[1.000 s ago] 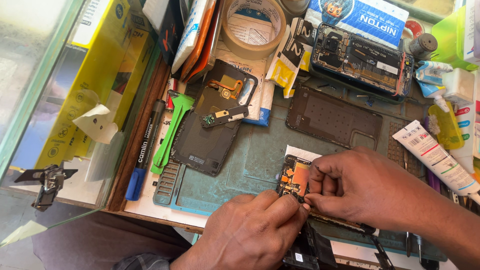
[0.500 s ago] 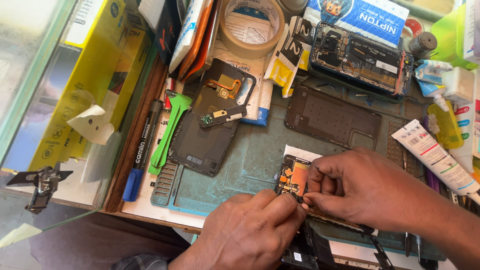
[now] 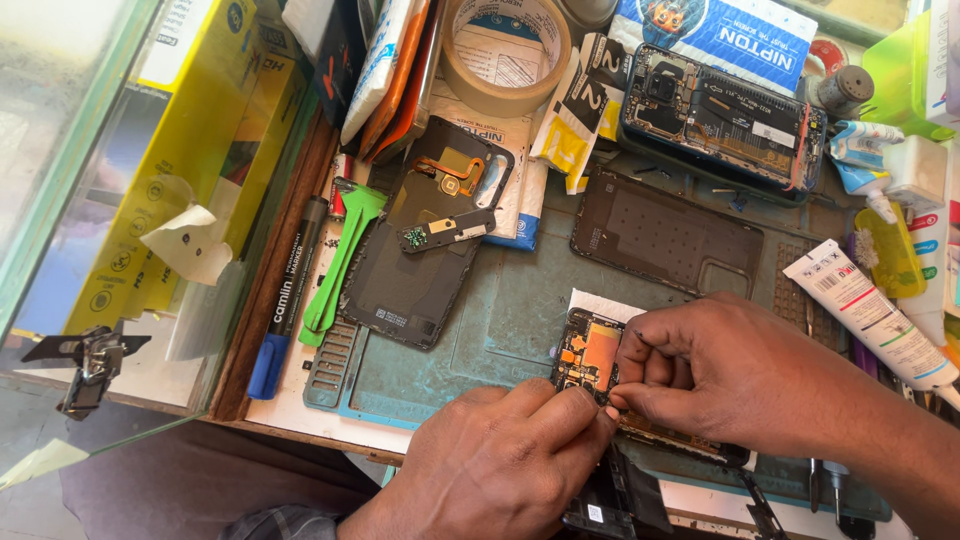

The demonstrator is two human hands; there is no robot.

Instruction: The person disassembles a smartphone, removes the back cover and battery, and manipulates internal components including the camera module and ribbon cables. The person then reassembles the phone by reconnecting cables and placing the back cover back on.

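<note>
At the near edge of the counter [image 3: 300,405], both hands meet over a small circuit board [image 3: 588,358] with orange and copper patches, which lies on a white slip of paper on the blue-green work mat [image 3: 500,310]. Left hand [image 3: 500,470]: fingers curled in, fingertips [image 3: 590,405] pressed together at the board's lower right corner — whether they pinch the board itself or a small part on it cannot be told. Right hand [image 3: 740,375]: fingers bent and drawn together, thumb and forefinger closed against the board's right edge, touching the left fingertips. Neither hand is spread.

Surroundings noted — a dark phone back cover [image 3: 420,235] lies on the mat to the left of the board, well apart from the hands, with a green plastic pry tool [image 3: 345,255] and a black marker with a blue cap [image 3: 285,300] beside it. A dark flat panel [image 3: 665,230] lies beyond the right hand; an opened phone [image 3: 720,115] sits further back. A roll of tape [image 3: 505,50] stands at the far side. A white tube [image 3: 870,315] lies just right of the right wrist.
</note>
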